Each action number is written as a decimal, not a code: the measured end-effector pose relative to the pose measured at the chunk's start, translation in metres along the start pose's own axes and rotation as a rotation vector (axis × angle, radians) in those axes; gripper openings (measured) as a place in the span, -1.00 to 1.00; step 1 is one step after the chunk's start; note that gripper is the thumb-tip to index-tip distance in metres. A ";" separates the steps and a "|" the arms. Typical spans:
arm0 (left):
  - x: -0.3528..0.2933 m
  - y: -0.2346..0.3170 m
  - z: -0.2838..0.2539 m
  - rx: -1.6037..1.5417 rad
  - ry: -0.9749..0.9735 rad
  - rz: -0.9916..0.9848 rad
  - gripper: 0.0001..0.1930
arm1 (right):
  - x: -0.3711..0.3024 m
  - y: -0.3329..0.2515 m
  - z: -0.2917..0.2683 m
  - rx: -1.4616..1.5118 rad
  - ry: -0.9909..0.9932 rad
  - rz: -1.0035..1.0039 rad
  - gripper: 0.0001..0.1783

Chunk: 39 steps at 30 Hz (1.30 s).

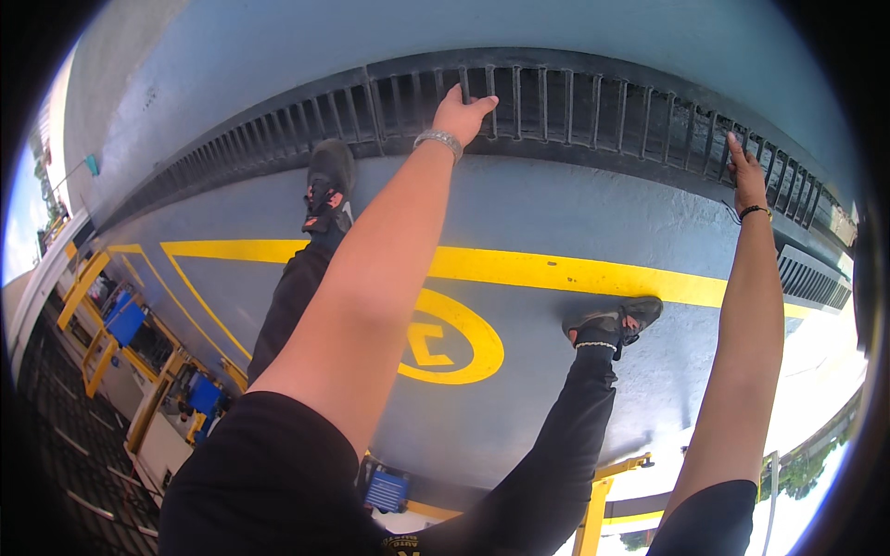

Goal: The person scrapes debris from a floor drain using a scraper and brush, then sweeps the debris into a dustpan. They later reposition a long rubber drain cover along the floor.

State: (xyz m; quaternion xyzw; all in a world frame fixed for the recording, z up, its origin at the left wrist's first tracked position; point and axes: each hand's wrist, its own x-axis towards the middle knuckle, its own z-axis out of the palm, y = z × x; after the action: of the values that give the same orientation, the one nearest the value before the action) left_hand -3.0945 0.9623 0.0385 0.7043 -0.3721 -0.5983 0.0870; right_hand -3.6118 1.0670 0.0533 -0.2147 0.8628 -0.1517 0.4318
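Note:
A long dark drain grate [569, 107] with upright slots runs across the far side of the floor. My left hand [464, 116], with a bracelet at its wrist, grips its bars near the middle. The fingertips go into a slot and the thumb sticks out to the right. Farther right, my right hand [747, 178], a dark band round its wrist, has its fingers hooked over the bars near the grate's right end. Whether the grate is raised from its channel, I cannot tell.
My left shoe [331, 185] stands against the grate's near edge; my right shoe [616, 320] is by a yellow floor stripe [519, 267]. A separate slotted piece [812, 278] lies at far right. Yellow frames [85, 287] and blue boxes [124, 318] stand at left.

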 end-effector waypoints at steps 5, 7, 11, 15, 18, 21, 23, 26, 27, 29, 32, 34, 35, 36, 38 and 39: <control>-0.041 -0.033 0.001 0.192 0.214 0.179 -0.37 | 0.003 -0.002 0.029 0.231 0.022 0.051 0.20; -0.085 -0.047 0.006 0.259 0.112 0.183 -0.44 | 0.005 0.003 0.038 0.282 0.029 0.050 0.16; -0.168 -0.114 0.007 0.485 -0.150 -0.003 -0.47 | 0.007 0.007 0.063 0.120 0.100 -0.012 0.23; -0.243 -0.140 0.003 0.930 -0.523 -0.226 -0.44 | -0.058 0.026 0.072 -0.124 0.250 -0.371 -0.03; -0.290 -0.101 0.005 1.115 -0.641 -0.229 -0.41 | -0.172 0.064 0.083 0.121 -0.037 -0.092 -0.09; -0.319 -0.044 0.008 1.306 -0.698 -0.128 -0.41 | -0.277 0.121 0.053 0.014 -0.594 0.149 -0.05; -0.322 0.012 0.005 1.349 -0.690 -0.151 -0.42 | -0.334 0.156 0.007 0.026 -0.581 0.123 -0.08; -0.317 0.115 0.019 1.514 -0.448 0.029 -0.46 | -0.408 0.223 -0.066 0.341 -0.144 0.525 -0.29; -0.322 0.152 0.034 1.480 -0.312 0.060 -0.50 | -0.427 0.240 -0.100 0.417 -0.067 0.574 -0.30; -0.359 0.229 0.096 1.342 -0.123 -0.012 -0.53 | -0.464 0.275 -0.163 0.524 0.030 0.622 -0.33; -0.345 0.226 0.146 1.383 -0.122 0.216 -0.58 | -0.516 0.324 -0.249 0.547 0.229 0.572 -0.44; -0.415 0.258 0.238 1.069 -0.287 0.102 -0.60 | -0.552 0.329 -0.310 0.396 0.243 0.678 -0.46; -0.381 0.202 0.234 0.919 -0.387 0.171 -0.59 | -0.559 0.327 -0.335 0.273 0.169 0.737 -0.46; -0.412 0.203 0.282 0.947 -0.461 0.318 -0.59 | -0.576 0.331 -0.348 0.151 0.111 0.828 -0.45; -0.450 0.188 0.352 0.840 -0.601 0.280 -0.55 | -0.598 0.344 -0.352 -0.048 -0.068 0.891 -0.46; -0.485 0.213 0.387 0.781 -0.645 0.228 -0.53 | -0.598 0.335 -0.354 -0.053 -0.123 0.895 -0.46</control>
State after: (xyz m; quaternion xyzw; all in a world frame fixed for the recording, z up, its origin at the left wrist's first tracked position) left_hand -3.5384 1.2416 0.4328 0.4189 -0.6499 -0.5883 -0.2366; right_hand -3.6587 1.6826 0.5162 0.1601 0.8469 0.0851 0.4999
